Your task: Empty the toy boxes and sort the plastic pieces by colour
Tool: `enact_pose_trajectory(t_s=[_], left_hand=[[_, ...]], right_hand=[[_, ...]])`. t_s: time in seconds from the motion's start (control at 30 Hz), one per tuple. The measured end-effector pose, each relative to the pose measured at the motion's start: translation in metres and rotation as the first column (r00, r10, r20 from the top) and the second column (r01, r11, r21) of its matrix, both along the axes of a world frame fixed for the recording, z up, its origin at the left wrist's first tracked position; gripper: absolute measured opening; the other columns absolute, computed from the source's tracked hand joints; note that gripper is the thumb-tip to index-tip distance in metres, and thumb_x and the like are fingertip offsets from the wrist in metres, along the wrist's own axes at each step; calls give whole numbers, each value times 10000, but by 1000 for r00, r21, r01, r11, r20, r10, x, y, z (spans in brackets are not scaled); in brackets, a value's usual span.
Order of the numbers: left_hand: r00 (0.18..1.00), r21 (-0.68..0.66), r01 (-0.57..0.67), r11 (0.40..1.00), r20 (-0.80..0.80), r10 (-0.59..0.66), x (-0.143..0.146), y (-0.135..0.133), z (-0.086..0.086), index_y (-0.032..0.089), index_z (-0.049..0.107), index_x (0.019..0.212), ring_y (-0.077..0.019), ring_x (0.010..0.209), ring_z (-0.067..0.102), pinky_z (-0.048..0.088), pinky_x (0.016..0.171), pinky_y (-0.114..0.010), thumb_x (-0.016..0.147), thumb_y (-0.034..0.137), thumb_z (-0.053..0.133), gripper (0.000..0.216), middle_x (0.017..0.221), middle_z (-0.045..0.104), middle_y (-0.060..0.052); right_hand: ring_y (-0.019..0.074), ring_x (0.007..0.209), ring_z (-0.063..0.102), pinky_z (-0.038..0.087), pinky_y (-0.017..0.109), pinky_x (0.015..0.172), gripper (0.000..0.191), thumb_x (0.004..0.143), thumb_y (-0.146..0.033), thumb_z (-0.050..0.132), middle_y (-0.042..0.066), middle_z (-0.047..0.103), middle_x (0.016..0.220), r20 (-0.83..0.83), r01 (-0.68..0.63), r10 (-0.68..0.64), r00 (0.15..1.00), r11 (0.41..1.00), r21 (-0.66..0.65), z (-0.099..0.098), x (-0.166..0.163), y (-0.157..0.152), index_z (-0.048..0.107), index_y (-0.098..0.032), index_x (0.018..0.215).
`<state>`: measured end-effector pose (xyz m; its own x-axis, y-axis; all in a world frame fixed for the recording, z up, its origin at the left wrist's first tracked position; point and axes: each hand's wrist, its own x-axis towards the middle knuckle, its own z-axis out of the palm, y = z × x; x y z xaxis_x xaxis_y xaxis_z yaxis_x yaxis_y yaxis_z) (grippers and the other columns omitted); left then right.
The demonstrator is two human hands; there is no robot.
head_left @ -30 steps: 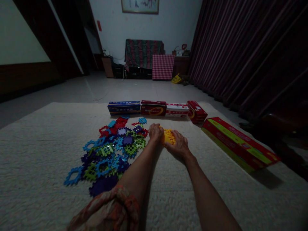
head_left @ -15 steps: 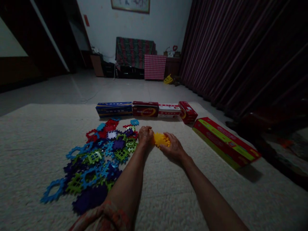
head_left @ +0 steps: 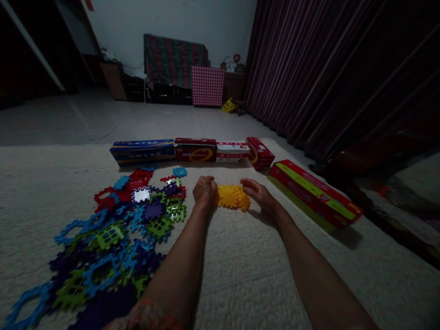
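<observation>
Yellow toothed plastic building pieces (head_left: 229, 196) lie close together on the pale quilted mat (head_left: 240, 270). My left hand (head_left: 205, 191) closes on their left end, its fingers curled and partly hidden. To the right of them my right hand (head_left: 260, 195) is open, its fingers stretched and apart from the yellow pieces. A spread of loose toothed pieces lies to the left of my left arm, among them a green window piece (head_left: 109, 235), a purple square (head_left: 153, 208), a white piece (head_left: 141, 195) and a blue ring-shaped piece (head_left: 103, 272).
Beyond my hands a row of boxes stands on the mat: a blue box (head_left: 142, 152), a dark red box (head_left: 195, 151), a white and red box (head_left: 233, 152) and a red box (head_left: 260, 153). A long red and yellow-green box (head_left: 312, 195) lies at the right.
My right hand has let go of the yellow pieces and moved right, its fingers opening. My left hand stays at their left end. The view has turned slightly.
</observation>
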<state>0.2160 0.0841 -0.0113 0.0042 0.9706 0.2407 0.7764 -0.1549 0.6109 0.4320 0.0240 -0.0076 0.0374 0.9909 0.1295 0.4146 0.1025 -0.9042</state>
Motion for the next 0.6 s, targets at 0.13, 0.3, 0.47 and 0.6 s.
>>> enact_pose_trajectory(t_s=[0.13, 0.3, 0.47, 0.6], left_hand=[[998, 15, 43, 999, 33, -44, -6, 2, -3, 226, 756, 1115, -207, 1049, 687, 522, 932, -296, 910, 204, 504, 326, 1125, 737, -66], [983, 57, 180, 982, 19, -181, -17, 6, -6, 188, 768, 1098, -183, 1031, 700, 512, 962, -260, 882, 141, 530, 325, 1110, 757, -72], [993, 40, 103, 994, 52, -105, -16, 10, -5, 189, 782, 1074, -189, 1055, 703, 503, 979, -258, 899, 166, 513, 322, 1121, 771, -66], [995, 17, 42, 999, 90, -44, -12, 16, -4, 213, 776, 1104, -186, 1050, 708, 510, 946, -249, 901, 207, 509, 336, 1130, 776, -48]], right_hand=[[282, 1116, 648, 508, 469, 1005, 415, 856, -474, 626, 89, 728, 1177, -114, 34, -37, 993, 999, -22, 4, 7, -11, 694, -217, 1173], [260, 1112, 642, 451, 462, 1074, 374, 774, -462, 708, 61, 730, 1137, -238, -11, 0, 971, 999, -43, 6, 4, -11, 715, -227, 1064], [277, 1160, 615, 455, 483, 1074, 477, 681, -403, 794, 62, 686, 1167, -236, -113, 84, 968, 987, -113, 9, 10, -8, 693, -256, 1123], [286, 1190, 592, 504, 495, 1017, 710, 643, -415, 843, 84, 599, 1268, -126, -163, 142, 982, 970, -182, 17, 16, -11, 584, -312, 1297]])
